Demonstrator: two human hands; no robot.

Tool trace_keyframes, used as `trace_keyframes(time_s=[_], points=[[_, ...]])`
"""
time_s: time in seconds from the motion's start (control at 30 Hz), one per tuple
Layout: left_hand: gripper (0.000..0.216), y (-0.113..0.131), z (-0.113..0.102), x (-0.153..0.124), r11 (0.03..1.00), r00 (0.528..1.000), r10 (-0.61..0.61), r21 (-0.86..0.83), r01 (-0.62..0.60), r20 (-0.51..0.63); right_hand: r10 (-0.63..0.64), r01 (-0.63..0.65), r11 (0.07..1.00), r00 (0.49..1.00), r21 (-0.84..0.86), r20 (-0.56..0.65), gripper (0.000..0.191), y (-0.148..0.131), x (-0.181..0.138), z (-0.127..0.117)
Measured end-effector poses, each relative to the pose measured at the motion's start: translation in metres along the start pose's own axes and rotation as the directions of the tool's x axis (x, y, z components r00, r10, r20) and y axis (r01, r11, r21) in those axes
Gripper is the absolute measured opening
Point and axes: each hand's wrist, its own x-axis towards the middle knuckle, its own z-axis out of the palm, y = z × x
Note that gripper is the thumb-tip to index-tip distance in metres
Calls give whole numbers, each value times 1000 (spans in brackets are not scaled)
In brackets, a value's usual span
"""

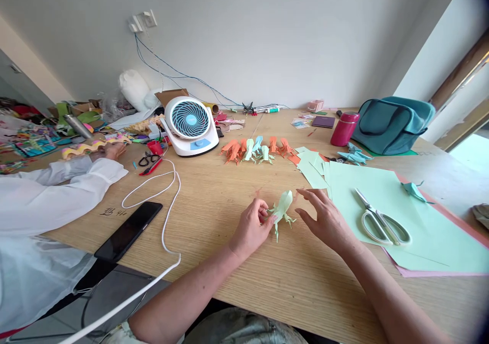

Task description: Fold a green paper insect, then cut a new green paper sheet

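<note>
A pale green folded paper figure [282, 209] lies on the wooden table [214, 191] in front of me. My left hand [252, 227] pinches its lower part with thumb and fingers closed on it. My right hand [324, 217] hovers just to the figure's right, fingers spread and curved, holding nothing. Further back stands a row of several orange and green paper figures [254, 149].
White-handled scissors [380, 221] lie on green paper sheets [420, 222] at right. A white desk fan [190, 125], black phone [129, 230] and white cable [165, 217] are left. A red bottle [344, 128] and teal bag [391, 124] stand behind. Another person's white sleeve [57, 191] is far left.
</note>
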Motion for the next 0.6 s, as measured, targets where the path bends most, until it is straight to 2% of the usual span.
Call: trace_keyframes(time_s=[0.13, 0.3, 0.47, 0.6], points=[[5, 0, -12, 3, 1000, 999, 26, 8, -26, 26, 26, -26, 1000, 999, 6, -21, 31, 2, 0, -3], [12, 0, -24, 8, 999, 999, 11, 51, -13, 47, 34, -35, 998, 999, 47, 15, 16, -6, -1, -6], [15, -1, -27, 9, 999, 993, 4, 53, -11, 116, 44, -49, 996, 996, 71, 72, 16, -14, -3, -7], [13, 3, -25, 6, 997, 981, -34, -58, 45, 189, 51, -57, 995, 996, 78, 79, 17, -16, -5, -6]])
